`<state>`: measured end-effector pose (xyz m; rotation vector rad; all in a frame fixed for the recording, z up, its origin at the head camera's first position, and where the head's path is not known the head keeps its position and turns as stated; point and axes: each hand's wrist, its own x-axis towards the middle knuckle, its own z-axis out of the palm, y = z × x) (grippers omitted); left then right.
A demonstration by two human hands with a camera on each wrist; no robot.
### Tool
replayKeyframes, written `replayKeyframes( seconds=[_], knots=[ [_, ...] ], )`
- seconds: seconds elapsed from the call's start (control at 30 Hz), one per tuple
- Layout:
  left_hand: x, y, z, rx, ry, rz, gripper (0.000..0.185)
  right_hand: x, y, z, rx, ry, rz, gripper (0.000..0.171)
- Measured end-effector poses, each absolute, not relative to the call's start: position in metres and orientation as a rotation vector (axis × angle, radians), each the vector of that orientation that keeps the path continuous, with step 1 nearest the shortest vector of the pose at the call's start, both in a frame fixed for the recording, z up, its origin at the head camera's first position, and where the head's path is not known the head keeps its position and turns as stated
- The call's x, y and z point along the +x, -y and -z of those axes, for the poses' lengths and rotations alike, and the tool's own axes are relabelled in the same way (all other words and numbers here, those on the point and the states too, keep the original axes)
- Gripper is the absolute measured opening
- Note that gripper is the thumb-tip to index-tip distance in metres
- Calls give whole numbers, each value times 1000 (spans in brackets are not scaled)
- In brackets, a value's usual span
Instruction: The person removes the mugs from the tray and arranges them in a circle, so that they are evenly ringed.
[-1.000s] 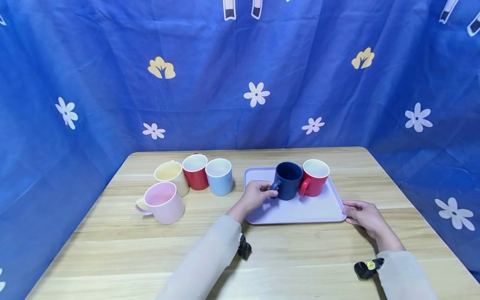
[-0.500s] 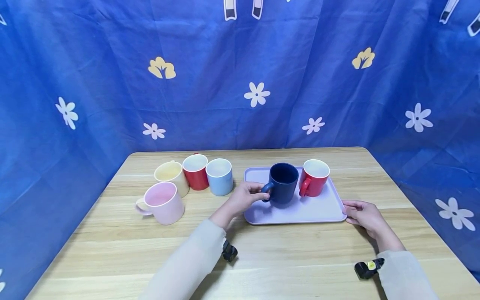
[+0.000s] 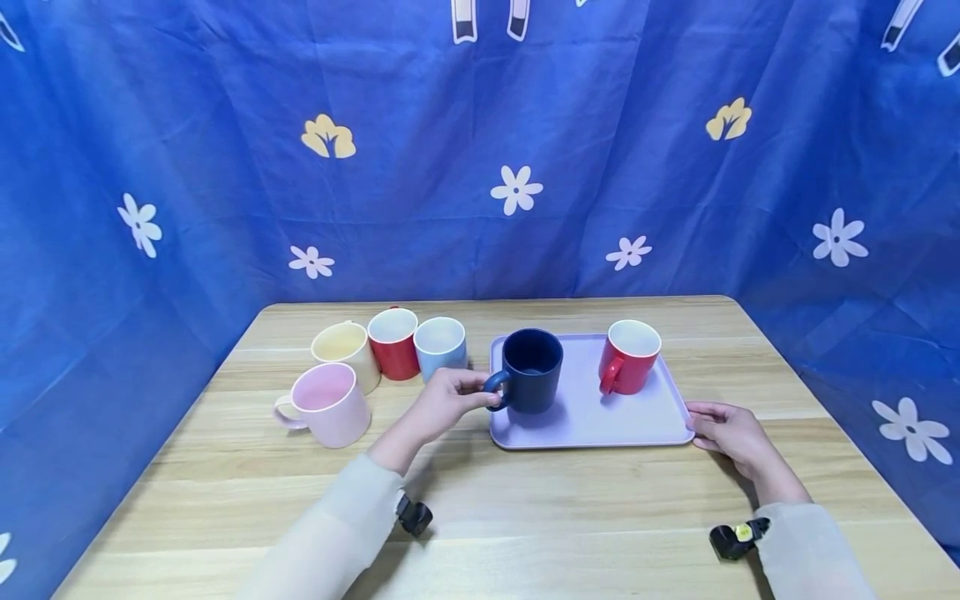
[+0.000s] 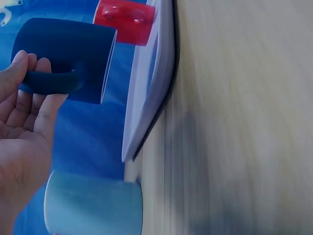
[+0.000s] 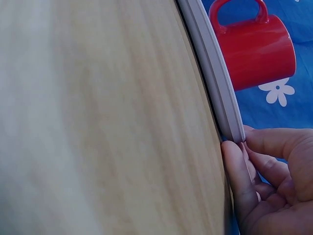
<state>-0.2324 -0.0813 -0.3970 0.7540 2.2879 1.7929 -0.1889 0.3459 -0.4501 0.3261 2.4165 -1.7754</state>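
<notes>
My left hand [image 3: 442,408] pinches the handle of a navy mug [image 3: 533,375]. In the left wrist view the navy mug [image 4: 63,58] is upright, with a gap between its base and the lilac tray [image 4: 146,98]; it hangs over the tray's left end. A red mug with a white inside [image 3: 628,358] stands at the right end of the lilac tray [image 3: 592,421], handle facing forward and left. At the tray's front right corner my right hand [image 3: 731,437] holds the rim, thumb and fingers on either side of it in the right wrist view.
Left of the tray stand a light blue mug [image 3: 441,346], partly behind my left hand, another red mug [image 3: 395,354], a cream mug [image 3: 358,358] and a pink mug [image 3: 333,417]. Blue cloth [image 3: 420,233] hangs behind the wooden table [image 3: 570,517].
My left hand has carried the navy mug leftward, away from the red mug on the tray and closer to the light blue one. The right hand and tray stay put.
</notes>
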Motion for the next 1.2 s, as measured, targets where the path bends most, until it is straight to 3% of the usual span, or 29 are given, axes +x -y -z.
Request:
replayKeyframes(
  seconds=[1.2],
  knots=[
    [-184, 189, 405, 616, -2430, -1763, 20, -188, -344, 449, 330, -2416, 1771, 49]
  ],
)
